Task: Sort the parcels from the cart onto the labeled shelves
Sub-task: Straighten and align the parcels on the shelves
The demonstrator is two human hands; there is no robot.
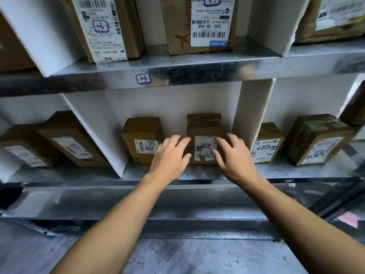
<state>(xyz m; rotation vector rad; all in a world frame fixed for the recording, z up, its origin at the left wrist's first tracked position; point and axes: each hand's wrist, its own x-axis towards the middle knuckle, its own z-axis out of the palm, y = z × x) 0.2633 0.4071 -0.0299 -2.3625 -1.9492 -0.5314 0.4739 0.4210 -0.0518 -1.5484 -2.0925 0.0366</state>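
Observation:
A small brown parcel (204, 124) with a white label stands in the middle compartment of the lower metal shelf (79, 176), towards the right side. My left hand (169, 157) is at its left edge and my right hand (235, 157) is at its front right corner. Both have their fingers spread and touch or nearly touch the box without closing round it. A second brown parcel (142, 135) stands just left of it in the same compartment. A handwritten tag "13" (143, 79) is stuck on the edge of the shelf above.
White dividers (94, 125) (250, 111) wall off the compartment. Labelled boxes fill the neighbouring bays on the left (73, 139) and right (318, 139). Two tall boxes (102, 26) (201, 22) stand on the upper shelf. Grey floor lies below, with a pink slip (348, 219) at the right.

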